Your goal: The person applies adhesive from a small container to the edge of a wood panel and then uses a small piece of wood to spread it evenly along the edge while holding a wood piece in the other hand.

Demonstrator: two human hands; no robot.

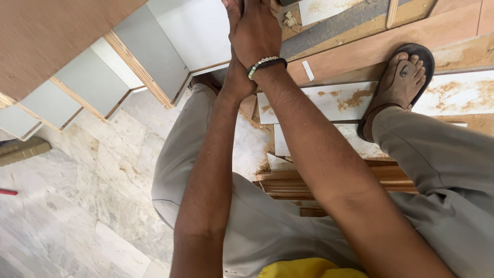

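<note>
At six o'clock, nearest the camera, a yellow cloth (309, 268) shows at the waist, with grey trousers (267, 226) spreading over both bent legs. Two bare forearms rise from there toward twelve o'clock. Under the right forearm, at about four o'clock, lies a stack of wooden strips (288, 183) on the marble floor (87, 206), which fills the seven to nine o'clock side. Further up, at two o'clock, the right foot in a dark sandal (404, 77) stands on white boards (339, 100) smeared with sawdust. At nine o'clock a small red thing (7, 192) lies at the floor's edge; what it is cannot be told.

At twelve o'clock the two hands meet. The right hand (254, 31), with a bead bracelet (265, 66) on the wrist, lies flat, fingers stretched, over the left hand (235, 72), pressing against the white panel (193, 31) of a plywood-edged cabinet (139, 67). The left hand is mostly hidden under the right, so whether it is closed or loose cannot be told. The cabinet runs from twelve o'clock down toward ten o'clock, its brown side (46, 36) filling the far corner.
</note>
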